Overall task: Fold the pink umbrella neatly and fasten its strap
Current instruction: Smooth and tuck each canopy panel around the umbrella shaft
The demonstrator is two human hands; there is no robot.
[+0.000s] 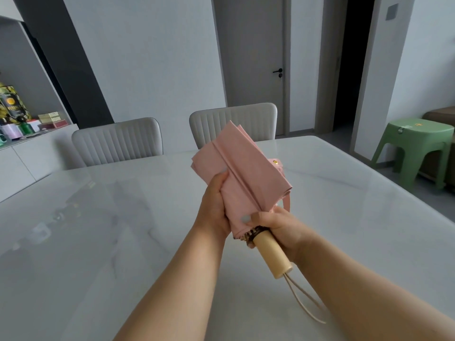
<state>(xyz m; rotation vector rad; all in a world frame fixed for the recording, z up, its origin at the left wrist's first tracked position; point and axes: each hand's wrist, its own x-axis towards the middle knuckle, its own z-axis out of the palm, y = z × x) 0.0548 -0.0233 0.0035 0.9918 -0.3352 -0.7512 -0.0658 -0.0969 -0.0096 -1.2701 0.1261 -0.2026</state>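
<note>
The pink umbrella (242,173) is collapsed and held up over the white marble table (98,230), its canopy in loose flat pleats that point away from me. My left hand (215,205) grips the canopy from the left side. My right hand (278,230) holds the lower canopy edge where it meets the pale wooden handle (270,254), thumb pressed on the fabric. The pink strap (277,164) with its gold snap hangs loose on the canopy's right side. A cream wrist cord (302,301) dangles from the handle's end.
Two grey padded chairs (118,143) (234,121) stand at the table's far edge. A green plastic stool (416,148) sits on the floor at right. A sideboard (29,148) with boxes and bottles stands at left. A closed door is behind.
</note>
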